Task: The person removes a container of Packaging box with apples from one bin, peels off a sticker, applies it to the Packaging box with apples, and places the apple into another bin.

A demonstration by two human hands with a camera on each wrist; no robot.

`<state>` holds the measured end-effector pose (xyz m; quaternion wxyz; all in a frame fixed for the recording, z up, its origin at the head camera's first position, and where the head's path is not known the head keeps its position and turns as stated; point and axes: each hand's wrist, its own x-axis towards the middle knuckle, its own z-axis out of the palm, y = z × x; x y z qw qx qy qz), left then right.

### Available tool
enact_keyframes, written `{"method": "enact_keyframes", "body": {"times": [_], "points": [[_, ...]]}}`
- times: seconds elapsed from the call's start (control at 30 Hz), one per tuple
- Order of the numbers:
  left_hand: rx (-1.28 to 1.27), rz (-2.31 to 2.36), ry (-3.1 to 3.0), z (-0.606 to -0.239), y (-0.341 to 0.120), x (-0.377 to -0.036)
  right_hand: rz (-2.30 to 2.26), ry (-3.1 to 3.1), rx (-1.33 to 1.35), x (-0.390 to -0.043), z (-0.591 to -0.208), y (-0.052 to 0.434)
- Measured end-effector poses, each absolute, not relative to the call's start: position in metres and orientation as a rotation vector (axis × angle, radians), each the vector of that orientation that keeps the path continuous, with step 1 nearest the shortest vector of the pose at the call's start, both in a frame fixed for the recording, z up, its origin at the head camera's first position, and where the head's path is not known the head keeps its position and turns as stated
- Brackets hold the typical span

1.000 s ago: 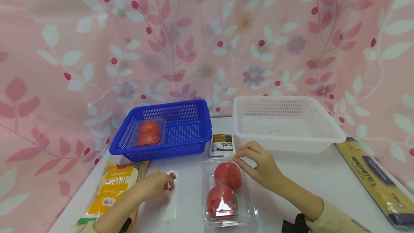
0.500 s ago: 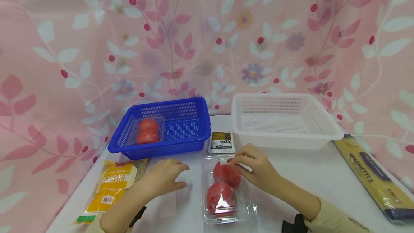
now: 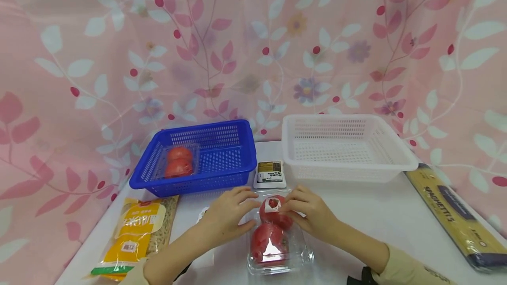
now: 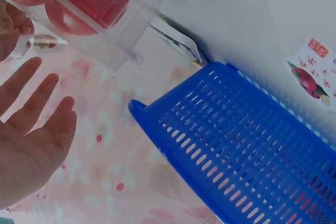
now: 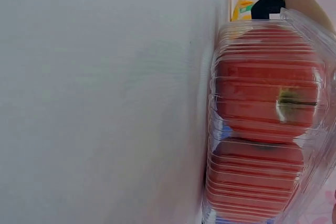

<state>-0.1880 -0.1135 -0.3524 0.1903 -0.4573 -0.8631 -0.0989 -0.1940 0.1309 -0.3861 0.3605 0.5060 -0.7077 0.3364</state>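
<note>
Both hands at tomato pack (image 3: pixel 273 236)
Right hand (image 3: pixel 310 212) pinches sticker (image 3: pixel 273 203) onto lid; left hand (image 3: pixel 225 214) fingers straight, resting on pack's left side

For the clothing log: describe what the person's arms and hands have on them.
Both hands, left hand and right hand, are bare: no gloves or rings show. A beige sleeve covers the right forearm, with a black strap at its cuff. A dark strap shows under the left forearm.

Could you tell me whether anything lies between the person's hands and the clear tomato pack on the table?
Nothing visible does. The right hand presses a small sticker onto the tomato pack, and the left hand rests against its left side with straight fingers.
</note>
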Motion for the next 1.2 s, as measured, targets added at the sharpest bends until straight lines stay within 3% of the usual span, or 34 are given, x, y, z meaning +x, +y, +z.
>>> {"method": "enact_keyframes", "body": {"times": [0.57,1.2], "points": [[-1.311,-0.41,-2.086,-0.368,-0.086,-0.184,0.801,-1.881,1.317,-0.187,-0.391,0.132],[-1.361,-0.339,-2.107,-0.373,-0.083,-0.176,0.539,-2.159,1.419,-0.18,-0.389,0.139]]}}
